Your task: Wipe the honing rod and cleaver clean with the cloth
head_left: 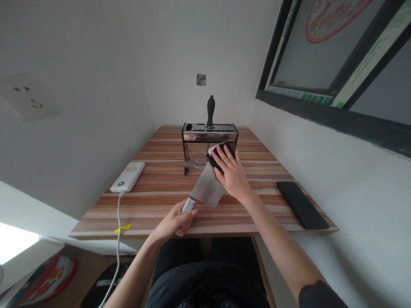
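Note:
A cleaver with a broad, shiny blade (208,188) and a pale grey handle slants up over the table. My left hand (178,219) is closed around its handle near the table's front edge. Against the far end of the blade, my right hand (236,179) presses a black cloth (212,161) with a bit of white at its upper edge. The fingers lie stretched over the cloth, and the blade's tip is hidden beneath them. Just behind stands a clear-sided knife rack (195,137), with a black-handled tool (210,110) upright in its top slot.
On the left, a white power bank (128,176) has a white cable hanging over the front edge past a yellow tag (123,228). A black phone (302,205) lies at the right on the wood-grain table (154,188). Walls enclose the table on the left, back and right.

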The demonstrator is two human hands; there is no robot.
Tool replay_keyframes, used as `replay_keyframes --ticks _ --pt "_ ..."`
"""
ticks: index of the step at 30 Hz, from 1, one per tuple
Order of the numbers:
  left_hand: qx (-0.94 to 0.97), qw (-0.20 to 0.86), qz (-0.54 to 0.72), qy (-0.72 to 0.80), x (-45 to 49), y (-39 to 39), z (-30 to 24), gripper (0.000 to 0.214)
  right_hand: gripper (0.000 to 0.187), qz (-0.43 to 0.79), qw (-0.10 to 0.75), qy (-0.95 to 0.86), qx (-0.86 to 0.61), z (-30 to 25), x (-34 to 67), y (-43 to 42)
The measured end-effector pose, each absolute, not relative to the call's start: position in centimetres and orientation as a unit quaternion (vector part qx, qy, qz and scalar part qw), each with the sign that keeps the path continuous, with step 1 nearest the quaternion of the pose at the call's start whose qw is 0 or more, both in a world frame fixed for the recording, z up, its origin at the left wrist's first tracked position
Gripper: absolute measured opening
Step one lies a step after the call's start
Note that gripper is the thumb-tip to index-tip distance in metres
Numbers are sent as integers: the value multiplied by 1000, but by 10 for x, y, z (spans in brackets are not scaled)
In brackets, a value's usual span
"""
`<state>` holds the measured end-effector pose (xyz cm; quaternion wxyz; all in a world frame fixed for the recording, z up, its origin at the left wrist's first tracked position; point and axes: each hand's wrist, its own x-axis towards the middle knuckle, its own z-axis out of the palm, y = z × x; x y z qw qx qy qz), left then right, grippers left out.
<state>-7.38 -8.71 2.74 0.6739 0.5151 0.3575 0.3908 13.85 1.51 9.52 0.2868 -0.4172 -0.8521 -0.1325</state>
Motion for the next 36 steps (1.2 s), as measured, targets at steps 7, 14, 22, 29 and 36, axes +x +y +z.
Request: replay_keyframes --ticks 7,14,22,29,36 --pt "504 677 408 349 -73 -87 25 27 51 -122 253 -877 -390 81 127 -17" --pt "489 673 427 355 -71 -86 26 31 54 -101 239 -905 -338 61 112 -54" --pt "480 677 433 351 -73 -86 25 30 53 -95 231 -911 -329 58 108 -62" --pt "500 669 425 350 -72 -88 25 28 52 -103 238 -895 -363 73 116 -37" --pt "516 664 412 352 -73 -87 25 25 50 -120 264 -868 -402 92 127 -3"
